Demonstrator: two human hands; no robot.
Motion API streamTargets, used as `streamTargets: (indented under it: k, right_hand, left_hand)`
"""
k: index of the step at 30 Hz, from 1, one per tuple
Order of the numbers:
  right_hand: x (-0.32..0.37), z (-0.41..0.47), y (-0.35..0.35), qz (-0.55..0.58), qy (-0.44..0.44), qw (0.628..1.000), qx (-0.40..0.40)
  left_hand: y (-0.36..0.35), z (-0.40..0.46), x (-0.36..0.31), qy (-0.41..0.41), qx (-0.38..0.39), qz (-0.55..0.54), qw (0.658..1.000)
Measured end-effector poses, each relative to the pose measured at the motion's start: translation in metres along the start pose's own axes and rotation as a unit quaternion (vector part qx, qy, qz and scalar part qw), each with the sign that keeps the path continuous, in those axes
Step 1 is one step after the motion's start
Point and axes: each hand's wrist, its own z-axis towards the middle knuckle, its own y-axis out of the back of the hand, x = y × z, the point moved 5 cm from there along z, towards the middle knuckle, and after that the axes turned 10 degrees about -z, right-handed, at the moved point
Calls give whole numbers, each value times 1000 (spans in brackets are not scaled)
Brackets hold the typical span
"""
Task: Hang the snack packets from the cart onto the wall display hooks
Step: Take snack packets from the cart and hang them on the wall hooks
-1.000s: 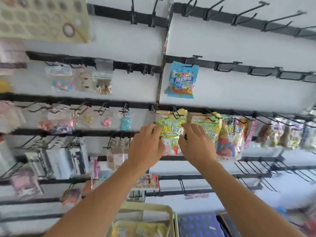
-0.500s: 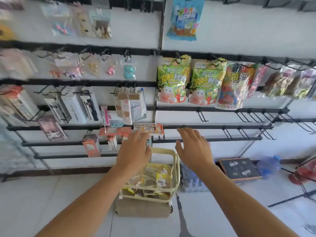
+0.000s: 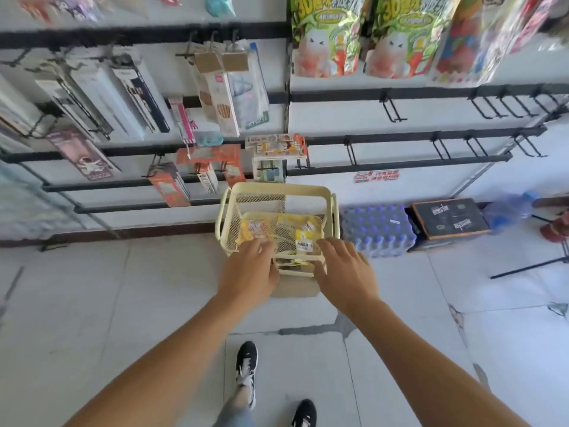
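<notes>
hands reached down together over the cart (image 3: 278, 192), a pale yellow mesh basket standing on the floor (image 3: 92, 303) just in front of the wall display. left hand (image 3: 249, 272) hung over the cart's near left corner, its fingers (image 3: 260, 246) loosely spread and relaxed, tips just above or on the yellow packets (image 3: 295, 234); whether they touched i could not tell. right hand (image 3: 345, 271) was at the near right rim, fingers a little apart and straight, gripping nothing that i could see. packets lay heaped inside the cart, yellow and clear with white labels, behind the mesh. a brown box (image 3: 295, 288) showed under the cart's near edge.

on the wall above, two green packets (image 3: 326, 35) hung side by side from the upper rail, with more bright packets to their right. below them ran black rails with bare hooks (image 3: 392, 110), well apart from the hands. to the left of the upright post, boxed goods (image 3: 221, 97) and orange cartons (image 3: 167, 186) hung from their own hooks. right of the cart, against the wall, sat a wrapped pack of bottles (image 3: 377, 229) with blue caps, touching or nearly touching a dark box (image 3: 449, 217). person's black shoes (image 3: 246, 362) stood on the pale tiles behind the cart.
</notes>
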Motion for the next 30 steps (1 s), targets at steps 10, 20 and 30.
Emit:
streamTargets:
  k: [10,20,30]
  right_hand:
    - [20,6,-137,-20,-75,994,78]
    - [4,1,-312,-9,-83,993,85]
    - [-53,42,-477,-24,-46,999,1]
  left_hand:
    - [-106,32,70,-9,135,-47,990]
    - [-257,45,152,19,139,-55,989]
    - [-392,104,216,-31,-14,-49,998]
